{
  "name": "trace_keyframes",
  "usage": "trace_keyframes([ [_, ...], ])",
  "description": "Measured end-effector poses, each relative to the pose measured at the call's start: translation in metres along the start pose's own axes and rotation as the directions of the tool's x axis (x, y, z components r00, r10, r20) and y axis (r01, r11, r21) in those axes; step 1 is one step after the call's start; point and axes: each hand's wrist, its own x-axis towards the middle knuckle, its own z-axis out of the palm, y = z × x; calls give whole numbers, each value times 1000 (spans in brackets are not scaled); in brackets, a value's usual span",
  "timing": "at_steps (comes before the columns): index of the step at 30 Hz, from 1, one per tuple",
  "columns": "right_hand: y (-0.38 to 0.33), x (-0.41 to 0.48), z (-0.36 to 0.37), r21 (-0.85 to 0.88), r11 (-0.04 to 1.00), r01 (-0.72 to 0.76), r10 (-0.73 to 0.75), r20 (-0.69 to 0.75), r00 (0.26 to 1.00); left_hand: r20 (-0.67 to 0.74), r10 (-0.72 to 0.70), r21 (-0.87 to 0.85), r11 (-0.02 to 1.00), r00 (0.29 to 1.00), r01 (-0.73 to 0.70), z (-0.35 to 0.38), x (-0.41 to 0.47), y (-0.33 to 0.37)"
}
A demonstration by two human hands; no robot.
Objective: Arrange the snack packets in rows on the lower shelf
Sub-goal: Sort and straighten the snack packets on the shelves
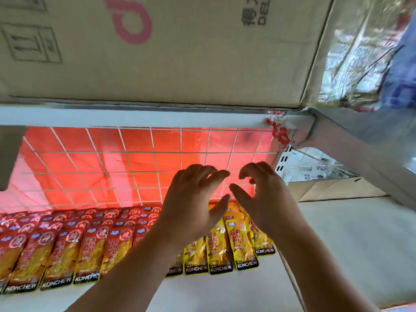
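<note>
Step in hand: the yellow snack packets [245, 242] are being lined up at the right end of the lower shelf [202, 291]. This is being judged from both hands hovering over that group.
Left hand [193, 199]: it is being held above the back part of the yellow group, fingers loosely curled and spread, and nothing is being gripped. Whether its palm is touching the packets beneath cannot be told.
Right hand [263, 194]: it is being held just beside the left one, nearer the shelf's right edge, fingers curled loosely inward with the thumb pointing toward the left hand. Nothing is being held in it.
Yellow snack packets: they are lying flat and overlapping, running from the back edge toward the front. Their printed bottom ends are not being kept level along the front, and the rightmost ones are sitting further back.
Red snack packets [63, 251]: these are being displayed in overlapping rows from the left end to about the middle of the shelf, and they look already arranged.
Progress: the task is being judged as far along, with only the right-end group left uneven.
Next move: the hands are likely being readied to come down on the yellow packets. A flat, light press and a small slide would be called for, so that the bottom ends are being brought into line with the red rows.
Surroundings: a wire grid [135, 165] with red backing is closing off the back edge, and a cardboard box [180, 52] is being stored on the level above.
</note>
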Motion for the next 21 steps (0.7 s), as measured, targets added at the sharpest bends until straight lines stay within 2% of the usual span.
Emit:
trace_keyframes([
  [6,-48,7,-58,18,998,54,-49,-212,976,-122,182,-149,969,976,-199,-54,52,28],
  [9,-68,0,-96,-58,998,29,-47,-345,937,-204,268,-195,931,942,-307,-72,76,50],
  [13,-83,-19,-149,-122,992,-33,-24,-440,898,-281,362,-240,870,889,-430,-89,105,86],
  [18,-74,-43,-212,-177,978,-111,9,-498,867,-265,503,-258,785,822,-564,-103,137,135],
  [21,-54,-59,-249,-205,970,-133,19,-479,878,-191,526,-291,776,828,-560,-107,154,169],
])
